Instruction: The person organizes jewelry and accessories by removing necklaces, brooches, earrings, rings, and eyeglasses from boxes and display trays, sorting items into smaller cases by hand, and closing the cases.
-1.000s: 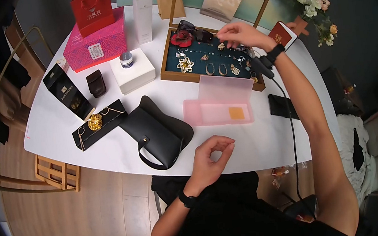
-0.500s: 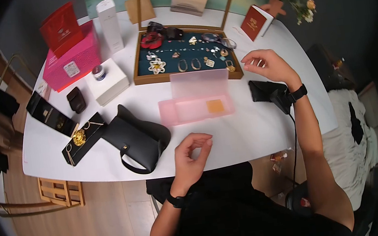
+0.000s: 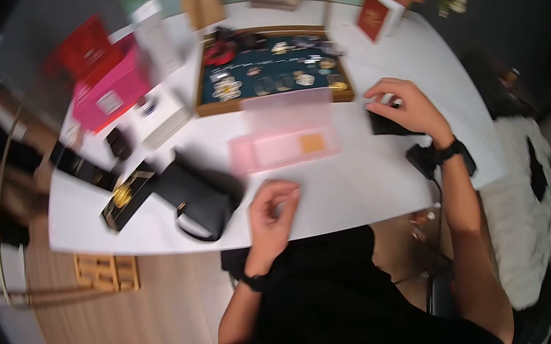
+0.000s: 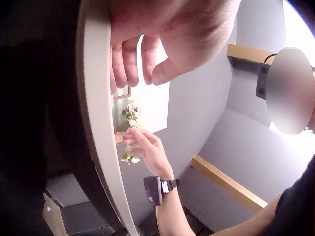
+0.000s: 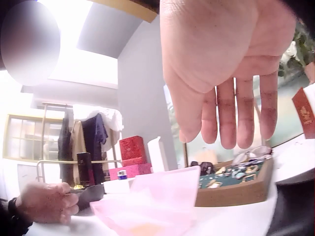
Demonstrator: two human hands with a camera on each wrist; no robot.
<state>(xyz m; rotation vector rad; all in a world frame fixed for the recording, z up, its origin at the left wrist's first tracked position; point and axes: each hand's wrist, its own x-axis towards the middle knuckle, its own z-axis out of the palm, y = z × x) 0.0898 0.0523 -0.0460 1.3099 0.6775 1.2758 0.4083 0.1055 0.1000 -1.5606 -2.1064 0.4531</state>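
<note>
The left hand (image 3: pixel 272 215) rests at the table's front edge, fingers loosely bent with nothing in them, right of a black handbag (image 3: pixel 196 199). In the head view the right hand (image 3: pixel 408 106) hovers near a black pouch (image 3: pixel 388 124); in the right wrist view its relaxed fingers (image 5: pixel 227 113) hang down, holding nothing. Between the hands lies an opened pink plastic case (image 3: pixel 273 153) with an orange piece (image 3: pixel 312 143) inside. Behind it stands a wooden display box (image 3: pixel 209 110) with a raised lid, holding earrings, brooches and sunglasses on dark green lining.
At the left are a pink box (image 3: pixel 104 90) with a red bag (image 3: pixel 92 53), a tall white box (image 3: pixel 157 38), a white box with a jar, and a black tray (image 3: pixel 128 197) with a gold flower. A red booklet (image 3: pixel 373 17) stands at the back right beside flowers.
The right hand has moved from above the display box toward the front right, beside the black pouch, still holding nothing. The head view has shifted; the left hand has stayed near the front edge.
</note>
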